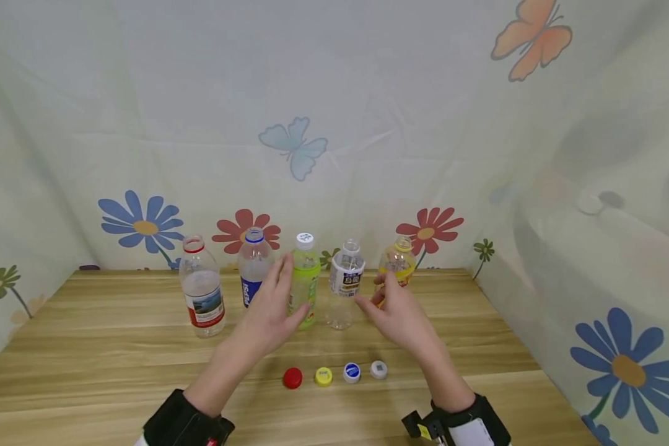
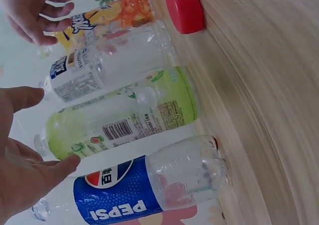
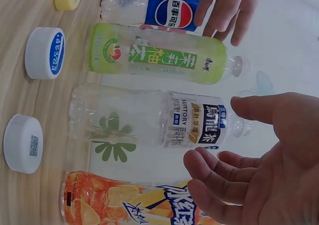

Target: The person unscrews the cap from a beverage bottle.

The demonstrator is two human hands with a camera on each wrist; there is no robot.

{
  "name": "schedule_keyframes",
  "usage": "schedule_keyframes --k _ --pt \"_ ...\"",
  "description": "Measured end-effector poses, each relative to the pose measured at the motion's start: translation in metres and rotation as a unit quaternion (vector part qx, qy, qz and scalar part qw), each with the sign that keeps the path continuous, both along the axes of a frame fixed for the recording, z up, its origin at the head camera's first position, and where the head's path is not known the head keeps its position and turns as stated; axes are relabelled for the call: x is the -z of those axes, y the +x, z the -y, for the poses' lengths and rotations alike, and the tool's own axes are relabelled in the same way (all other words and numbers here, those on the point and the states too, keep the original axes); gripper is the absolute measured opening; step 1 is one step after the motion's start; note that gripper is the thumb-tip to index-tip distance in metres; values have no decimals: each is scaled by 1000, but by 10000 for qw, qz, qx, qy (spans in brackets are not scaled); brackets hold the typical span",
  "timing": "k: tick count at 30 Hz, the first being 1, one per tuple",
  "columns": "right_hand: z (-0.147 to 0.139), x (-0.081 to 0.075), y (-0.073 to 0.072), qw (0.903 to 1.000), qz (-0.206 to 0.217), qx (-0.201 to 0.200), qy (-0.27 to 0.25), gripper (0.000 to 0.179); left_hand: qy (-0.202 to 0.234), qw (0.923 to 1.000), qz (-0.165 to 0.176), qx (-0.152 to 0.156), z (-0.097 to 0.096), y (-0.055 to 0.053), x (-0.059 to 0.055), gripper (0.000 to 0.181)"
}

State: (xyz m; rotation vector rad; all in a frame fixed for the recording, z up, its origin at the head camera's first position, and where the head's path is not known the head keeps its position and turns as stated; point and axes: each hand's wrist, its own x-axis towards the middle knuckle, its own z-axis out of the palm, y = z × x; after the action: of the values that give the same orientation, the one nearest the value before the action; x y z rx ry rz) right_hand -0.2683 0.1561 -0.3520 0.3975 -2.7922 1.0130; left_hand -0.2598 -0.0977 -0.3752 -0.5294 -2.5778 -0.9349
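In the head view my left hand (image 1: 269,308), fingers extended and thumb apart, is beside the green-labelled tea bottle (image 1: 305,282), which wears a white cap (image 1: 305,240). It partly hides the blue-labelled Pepsi bottle (image 1: 253,257). My right hand (image 1: 399,313) has its thumb near the clear oolong tea bottle (image 1: 345,280). Its loosely bent fingers overlap the orange-labelled iced tea bottle (image 1: 398,260); in the right wrist view that bottle's label (image 3: 134,197) shows oranges. No cap sits on the oolong, iced tea or Pepsi bottles. Neither hand grips anything.
Far left stands an uncapped bottle with a red neck ring (image 1: 203,291). In front of the bottles lie a red cap (image 1: 292,378), a yellow cap (image 1: 323,376), a blue-and-white cap (image 1: 352,372) and a white cap (image 1: 378,370). A flowered cloth (image 1: 368,155) hangs behind the wooden table (image 1: 117,365).
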Motion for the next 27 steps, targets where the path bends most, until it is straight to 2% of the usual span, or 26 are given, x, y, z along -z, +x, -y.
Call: schedule_keyframes --k 3,8,15,20,27 --pt "0 -2 3 10000 3 -52 40 50 56 10000 4 -16 -3 -3 -1 92" --pt "0 -5 7 9999 10 -137 42 48 116 9997 222 -80 -8 -5 -4 95" --pt "-1 -8 10 9995 -45 -301 45 48 265 9981 443 -332 -19 -9 -6 98" --pt "-3 -10 12 9992 -2 -400 21 48 429 9964 486 -539 -24 -11 -9 98" --pt "-2 -10 13 9986 51 -524 15 48 489 9958 411 -648 -28 -17 -8 90"
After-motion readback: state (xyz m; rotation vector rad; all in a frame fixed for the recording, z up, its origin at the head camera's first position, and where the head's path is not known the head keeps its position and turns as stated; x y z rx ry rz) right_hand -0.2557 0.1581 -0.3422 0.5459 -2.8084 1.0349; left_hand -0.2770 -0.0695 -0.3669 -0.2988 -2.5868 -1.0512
